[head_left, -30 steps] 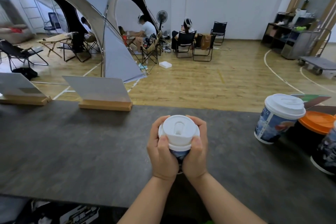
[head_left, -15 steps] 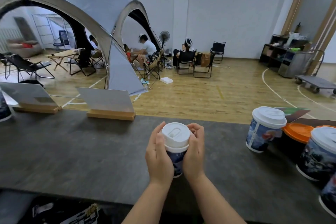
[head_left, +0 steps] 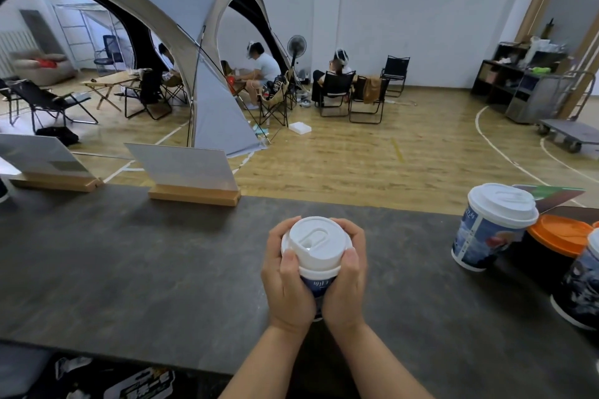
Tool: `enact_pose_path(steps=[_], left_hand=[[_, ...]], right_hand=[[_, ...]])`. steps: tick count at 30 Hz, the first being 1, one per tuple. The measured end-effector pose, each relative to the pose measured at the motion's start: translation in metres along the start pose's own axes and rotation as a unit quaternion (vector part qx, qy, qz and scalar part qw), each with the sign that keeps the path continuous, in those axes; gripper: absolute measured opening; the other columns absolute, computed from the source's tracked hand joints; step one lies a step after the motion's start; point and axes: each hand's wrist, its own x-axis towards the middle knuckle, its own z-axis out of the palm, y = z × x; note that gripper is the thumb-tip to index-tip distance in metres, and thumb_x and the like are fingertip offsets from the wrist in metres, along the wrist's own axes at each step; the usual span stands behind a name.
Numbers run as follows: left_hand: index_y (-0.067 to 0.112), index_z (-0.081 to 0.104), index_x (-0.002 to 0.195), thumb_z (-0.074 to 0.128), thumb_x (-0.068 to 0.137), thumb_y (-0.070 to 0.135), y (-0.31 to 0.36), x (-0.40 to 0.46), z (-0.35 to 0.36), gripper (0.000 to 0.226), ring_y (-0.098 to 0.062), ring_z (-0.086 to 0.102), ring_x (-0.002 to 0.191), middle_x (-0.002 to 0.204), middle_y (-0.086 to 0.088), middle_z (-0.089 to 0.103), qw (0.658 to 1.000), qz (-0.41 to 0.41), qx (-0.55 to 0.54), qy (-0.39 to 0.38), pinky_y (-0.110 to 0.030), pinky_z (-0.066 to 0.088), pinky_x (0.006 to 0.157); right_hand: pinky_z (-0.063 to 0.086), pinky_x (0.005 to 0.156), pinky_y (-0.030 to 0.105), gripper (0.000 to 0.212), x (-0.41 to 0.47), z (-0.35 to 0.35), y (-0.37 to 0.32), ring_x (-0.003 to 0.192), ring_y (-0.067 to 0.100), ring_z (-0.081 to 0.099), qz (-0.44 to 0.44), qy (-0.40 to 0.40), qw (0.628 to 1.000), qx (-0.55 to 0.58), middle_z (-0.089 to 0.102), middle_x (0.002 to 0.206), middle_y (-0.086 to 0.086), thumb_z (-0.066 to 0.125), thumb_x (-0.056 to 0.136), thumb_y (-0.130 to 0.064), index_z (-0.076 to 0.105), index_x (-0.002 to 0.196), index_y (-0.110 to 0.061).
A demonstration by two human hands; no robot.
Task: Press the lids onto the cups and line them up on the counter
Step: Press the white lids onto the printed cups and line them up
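Both the left hand (head_left: 287, 282) and right hand (head_left: 345, 282) wrap their fingers (head_left: 351, 261) around a white-lidded blue paper cup (head_left: 316, 283) at the dark worktop (head_left: 129, 269) centre, thumbs on its lid (head_left: 316, 243).

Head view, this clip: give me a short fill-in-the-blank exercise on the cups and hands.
1. Both hands hold the cup whose lid is coloured ____.
2. The left hand and right hand wrap the cup from ____ sides.
3. The lid beside the lidded cup is coloured ____.

Missing: white; opposite; orange
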Motion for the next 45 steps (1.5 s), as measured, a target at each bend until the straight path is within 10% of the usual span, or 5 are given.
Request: enact_pose_path(steps=[22, 39, 45], left_hand=[[0.004, 0.059, 0.109, 0.039, 0.083, 0.037, 0.001, -0.001, 0.004, 0.047, -0.021, 0.067, 0.09, 0.099, -0.007, 0.069, 1.0, 0.011, -0.02, -0.01, -0.032, 0.054, 0.072], [0.027, 0.059, 0.11, 0.034, 0.087, 0.037, 0.006, 0.001, -0.001, 0.035, -0.021, 0.065, 0.099, 0.105, 0.004, 0.067, 0.996, 0.032, 0.088, -0.003, -0.044, 0.055, 0.079], [0.031, 0.062, 0.094, 0.039, 0.092, 0.037, 0.017, 0.003, -0.015, 0.024, -0.011, 0.065, 0.089, 0.092, 0.011, 0.068, 0.992, 0.016, 0.126, 0.022, -0.041, 0.055, 0.076]], right_hand=[[0.053, 0.075, 0.056, 0.034, 0.0, 0.0, 0.005, 0.09, 0.031, 0.065, -0.026, 0.016, 1.0, 0.007, 0.067, 0.099, 0.011, 0.036, 0.087, -0.036, 0.06, 0.104, -0.019], [0.055, 0.076, 0.047, 0.038, -0.003, 0.001, -0.003, 0.094, 0.03, 0.066, 0.011, 0.013, 1.0, -0.01, 0.067, 0.103, 0.011, 0.038, 0.085, -0.038, 0.057, 0.107, -0.014], [0.049, 0.067, 0.021, 0.021, -0.001, -0.009, -0.018, 0.078, 0.008, 0.061, 0.022, 0.035, 0.999, 0.002, 0.064, 0.081, -0.011, 0.036, 0.098, -0.01, 0.057, 0.095, -0.007]])
